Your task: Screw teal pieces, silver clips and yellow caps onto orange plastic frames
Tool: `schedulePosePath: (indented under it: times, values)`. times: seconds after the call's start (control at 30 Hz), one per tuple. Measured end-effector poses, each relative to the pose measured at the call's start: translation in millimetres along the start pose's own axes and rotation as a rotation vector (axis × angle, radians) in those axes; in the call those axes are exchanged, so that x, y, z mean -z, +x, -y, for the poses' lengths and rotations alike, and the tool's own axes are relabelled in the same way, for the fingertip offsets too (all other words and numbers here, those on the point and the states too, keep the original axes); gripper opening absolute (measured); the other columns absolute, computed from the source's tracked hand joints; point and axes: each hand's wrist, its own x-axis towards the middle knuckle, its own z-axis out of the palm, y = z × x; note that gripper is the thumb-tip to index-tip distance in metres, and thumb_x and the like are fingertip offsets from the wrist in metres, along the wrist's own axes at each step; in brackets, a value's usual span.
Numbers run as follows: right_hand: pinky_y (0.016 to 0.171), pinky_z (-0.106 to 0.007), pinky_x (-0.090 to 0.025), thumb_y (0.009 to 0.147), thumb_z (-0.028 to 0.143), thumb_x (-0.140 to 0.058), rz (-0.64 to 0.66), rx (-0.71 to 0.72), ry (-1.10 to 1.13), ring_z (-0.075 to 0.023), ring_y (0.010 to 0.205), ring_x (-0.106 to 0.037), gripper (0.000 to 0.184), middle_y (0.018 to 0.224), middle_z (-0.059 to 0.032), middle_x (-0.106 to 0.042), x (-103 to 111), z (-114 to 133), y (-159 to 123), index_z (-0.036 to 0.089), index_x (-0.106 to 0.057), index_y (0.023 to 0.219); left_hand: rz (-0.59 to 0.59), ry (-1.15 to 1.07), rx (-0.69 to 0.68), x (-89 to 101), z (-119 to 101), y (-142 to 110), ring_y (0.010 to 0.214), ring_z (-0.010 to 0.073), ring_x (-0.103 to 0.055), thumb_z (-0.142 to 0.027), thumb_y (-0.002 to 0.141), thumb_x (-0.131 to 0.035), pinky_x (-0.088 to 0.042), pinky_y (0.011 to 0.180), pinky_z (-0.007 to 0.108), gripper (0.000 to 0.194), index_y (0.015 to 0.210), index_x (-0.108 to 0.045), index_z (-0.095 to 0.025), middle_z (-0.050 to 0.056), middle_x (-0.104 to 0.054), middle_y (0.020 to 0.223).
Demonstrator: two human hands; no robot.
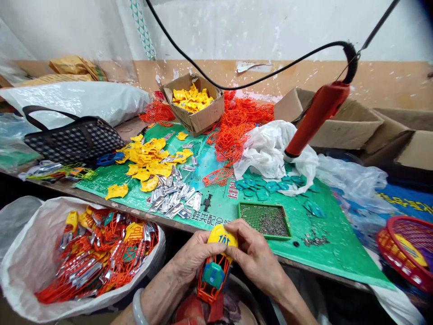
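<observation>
Both hands grip a plastic toy car body (213,274) in front of the table's near edge. It has an orange lattice frame, a yellow front cover with blue marks and a teal piece in its middle. My left hand (193,255) is closed on its left side, thumb over the yellow cover. On the other side, my right hand (253,253) pinches the cover with thumb and fingers. Just beyond the hands on the table lies a green tray (245,214) of small screws. To its left are silver strips (174,198) and a pile of yellow covers (149,155).
A red electric screwdriver (316,119) hangs over the right side on a black cable. Orange frames (233,131), teal pieces (262,187) and a cardboard box (203,121) of yellow covers crowd the table. A white sack (20,275) of assembled pieces stands at left, a red basket (385,246) at right.
</observation>
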Motion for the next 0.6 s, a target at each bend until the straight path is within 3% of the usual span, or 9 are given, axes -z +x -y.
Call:
schedulePosePath:
  times: [0.1,0.17,0.23,0.33,0.37,0.4,0.47,0.53,0.6]
  values:
    - [0.082,-0.031,-0.049,0.087,0.019,-0.059,0.046,0.041,-0.127,-0.0177,0.093,-0.058,0.02,0.103,-0.0045,-0.06,7.4,7.0,-6.6,0.023,-0.061,0.106,-0.003,0.019,0.0,-2.1,0.3,-1.5,0.062,0.0125,-0.059,-0.021,0.061,-0.08,-0.047,0.059,0.022,0.021,0.079,-0.075,-0.013,0.002,-0.069,0.072]
    - [0.083,-0.033,-0.051,0.086,0.021,-0.061,-0.015,0.073,-0.199,-0.019,0.1,-0.059,0.032,0.12,-0.0061,-0.056,25.4,10.5,-9.7,0.028,-0.059,0.117,0.003,0.021,0.032,-2.4,1.5,-0.9,0.061,0.0124,-0.06,-0.025,0.066,-0.079,-0.047,0.059,0.022,0.021,0.081,-0.074,-0.012,0.004,-0.07,0.073]
    - [0.08,-0.035,-0.054,0.084,0.027,-0.064,-0.324,0.127,-0.257,-0.0208,0.102,-0.059,0.044,0.129,-0.007,-0.05,56.2,12.1,-7.4,0.032,-0.054,0.126,-0.023,0.006,0.078,-1.8,2.8,1.7,0.061,0.013,-0.062,-0.029,0.068,-0.079,-0.048,0.059,0.022,0.026,0.085,-0.075,-0.01,0.006,-0.072,0.074]
    - [0.083,-0.044,-0.052,0.075,0.039,-0.074,-1.003,0.239,-0.354,-0.026,0.108,-0.056,0.061,0.127,-0.0089,-0.049,117.6,10.5,13.7,0.03,-0.049,0.131,-0.092,-0.038,0.11,-1.6,5.6,7.2,0.059,0.014,-0.064,-0.031,0.065,-0.082,-0.05,0.058,0.023,0.032,0.087,-0.075,-0.009,0.008,-0.073,0.073]
    - [0.086,-0.047,-0.051,0.069,0.042,-0.078,-1.105,0.234,-0.397,-0.0291,0.114,-0.054,0.071,0.133,-0.0103,-0.044,137.7,9.0,25.8,0.029,-0.048,0.132,-0.102,-0.047,0.109,-2.2,7.1,8.7,0.059,0.0139,-0.064,-0.031,0.064,-0.083,-0.051,0.057,0.022,0.032,0.086,-0.075,-0.009,0.008,-0.073,0.073]
    - [0.088,-0.049,-0.05,0.063,0.046,-0.081,-1.13,0.217,-0.395,-0.0319,0.119,-0.05,0.081,0.138,-0.0117,-0.04,155.5,7.3,39.8,0.027,-0.047,0.134,-0.104,-0.052,0.106,-3.0,9.1,9.8,0.058,0.0135,-0.064,-0.031,0.064,-0.083,-0.051,0.057,0.022,0.032,0.086,-0.075,-0.01,0.008,-0.073,0.072]
    - [0.093,-0.053,-0.046,0.055,0.049,-0.084,-1.014,0.198,-0.283,-0.0342,0.126,-0.045,0.095,0.14,-0.012,-0.041,180.0,4.7,70.8,0.027,-0.041,0.137,-0.101,-0.06,0.107,-5.1,14.3,10.7,0.056,0.0129,-0.063,-0.031,0.066,-0.082,-0.051,0.056,0.022,0.03,0.085,-0.074,-0.01,0.007,-0.073,0.071]
    - [0.091,-0.05,-0.048,0.052,0.05,-0.082,-0.788,0.294,-0.065,-0.032,0.122,-0.05,0.091,0.131,-0.0092,-0.051,187.3,6.2,100.2,0.028,-0.045,0.132,-0.11,-0.062,0.117,-6.9,20.0,10.1,0.054,0.0128,-0.063,-0.032,0.067,-0.082,-0.051,0.054,0.022,0.03,0.084,-0.074,-0.01,0.007,-0.073,0.069]
    - [0.084,-0.045,-0.052,0.053,0.046,-0.08,-0.584,0.367,0.118,-0.0268,0.106,-0.06,0.076,0.118,-0.0056,-0.06,180.5,13.9,122.6,0.028,-0.051,0.121,-0.128,-0.057,0.126,-8.1,24.4,8.5,0.052,0.0132,-0.062,-0.034,0.067,-0.081,-0.052,0.053,0.024,0.03,0.082,-0.073,-0.009,0.007,-0.071,0.067]
